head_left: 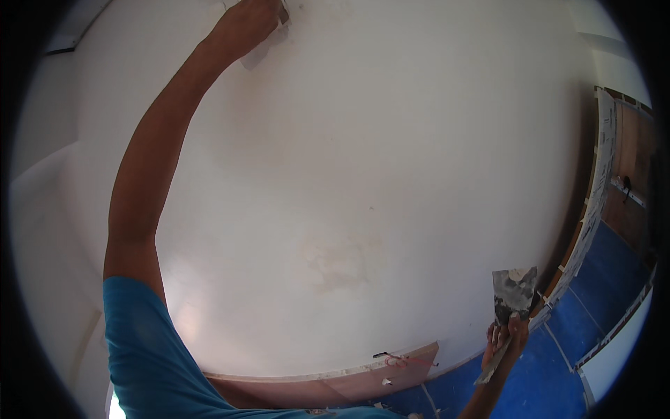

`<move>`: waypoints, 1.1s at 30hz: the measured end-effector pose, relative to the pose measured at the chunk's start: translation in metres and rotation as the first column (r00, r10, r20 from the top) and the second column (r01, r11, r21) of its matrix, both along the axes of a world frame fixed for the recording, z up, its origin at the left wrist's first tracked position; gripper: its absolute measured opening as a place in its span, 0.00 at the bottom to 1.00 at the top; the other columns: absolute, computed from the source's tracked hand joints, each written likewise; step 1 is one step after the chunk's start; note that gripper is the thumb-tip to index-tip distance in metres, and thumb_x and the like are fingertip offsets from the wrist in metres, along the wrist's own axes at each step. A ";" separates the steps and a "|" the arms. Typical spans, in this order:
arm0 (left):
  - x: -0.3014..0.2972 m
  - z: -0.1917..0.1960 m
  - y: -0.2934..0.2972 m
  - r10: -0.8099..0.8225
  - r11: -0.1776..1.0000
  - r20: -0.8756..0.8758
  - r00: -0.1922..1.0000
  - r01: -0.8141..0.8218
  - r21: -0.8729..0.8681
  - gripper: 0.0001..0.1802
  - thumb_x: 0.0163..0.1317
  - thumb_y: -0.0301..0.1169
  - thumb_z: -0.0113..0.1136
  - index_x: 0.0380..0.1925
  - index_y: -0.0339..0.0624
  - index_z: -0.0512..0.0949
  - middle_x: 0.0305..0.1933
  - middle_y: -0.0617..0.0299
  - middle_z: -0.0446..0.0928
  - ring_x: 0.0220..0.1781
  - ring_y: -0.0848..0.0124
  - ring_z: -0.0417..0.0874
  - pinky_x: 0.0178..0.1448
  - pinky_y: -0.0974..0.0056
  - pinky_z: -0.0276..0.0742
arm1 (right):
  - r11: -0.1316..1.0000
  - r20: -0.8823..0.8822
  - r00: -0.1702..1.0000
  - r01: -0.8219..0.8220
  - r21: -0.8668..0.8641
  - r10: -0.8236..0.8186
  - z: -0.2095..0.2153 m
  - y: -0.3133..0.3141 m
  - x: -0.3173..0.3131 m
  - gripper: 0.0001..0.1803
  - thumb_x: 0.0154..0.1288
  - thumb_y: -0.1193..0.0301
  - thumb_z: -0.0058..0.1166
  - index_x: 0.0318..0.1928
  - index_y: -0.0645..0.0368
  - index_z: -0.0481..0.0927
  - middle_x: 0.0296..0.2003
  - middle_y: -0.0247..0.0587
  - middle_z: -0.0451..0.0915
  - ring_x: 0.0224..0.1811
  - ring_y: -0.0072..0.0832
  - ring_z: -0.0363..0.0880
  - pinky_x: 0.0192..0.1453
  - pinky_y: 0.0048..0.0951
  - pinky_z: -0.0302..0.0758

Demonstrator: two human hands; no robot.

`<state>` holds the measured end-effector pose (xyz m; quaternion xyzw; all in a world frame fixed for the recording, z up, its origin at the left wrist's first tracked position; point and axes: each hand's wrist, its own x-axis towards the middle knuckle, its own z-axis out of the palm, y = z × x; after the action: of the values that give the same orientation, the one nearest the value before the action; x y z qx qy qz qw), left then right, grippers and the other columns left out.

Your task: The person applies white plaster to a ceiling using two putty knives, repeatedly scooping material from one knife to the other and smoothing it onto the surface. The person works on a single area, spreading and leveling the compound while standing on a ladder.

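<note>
My left arm reaches up the white wall point(419, 153), and my left hand point(248, 24) is closed near the top edge of the view. In it is a scraper point(258, 56), mostly hidden, with a pale grey blade edge showing against the wall. Low on the right, my right hand point(508, 339) grips a putty knife point(509, 300). Its broad metal blade points up and is smeared with grey and whitish putty. A flat, pale strip sticks out below these fingers; whether it belongs to the same tool I cannot tell.
Below the wall runs a pinkish board ledge point(328, 387) with a red cord point(405, 361) on it. Blue sheeting point(572, 314) covers the floor at right. Along the right side stands a long panel point(593, 188) with a pale printed face and brown edge.
</note>
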<state>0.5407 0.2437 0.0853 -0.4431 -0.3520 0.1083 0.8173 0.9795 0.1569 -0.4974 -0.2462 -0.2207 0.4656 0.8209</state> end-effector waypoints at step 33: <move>0.012 -0.012 -0.019 -0.275 0.878 0.628 0.728 0.457 -0.145 0.12 0.77 0.31 0.58 0.57 0.44 0.81 0.57 0.57 0.81 0.62 0.55 0.83 0.64 0.49 0.81 | 1.000 -0.002 1.000 0.018 -0.002 -0.018 -0.001 0.002 0.001 0.13 0.77 0.61 0.66 0.41 0.45 0.72 0.13 0.18 0.57 0.13 0.13 0.52 0.29 0.24 0.57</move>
<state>0.5529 0.2245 0.0728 -0.6303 -0.4725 -0.1496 0.5976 0.9807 0.1590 -0.4984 -0.2486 -0.2169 0.4587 0.8251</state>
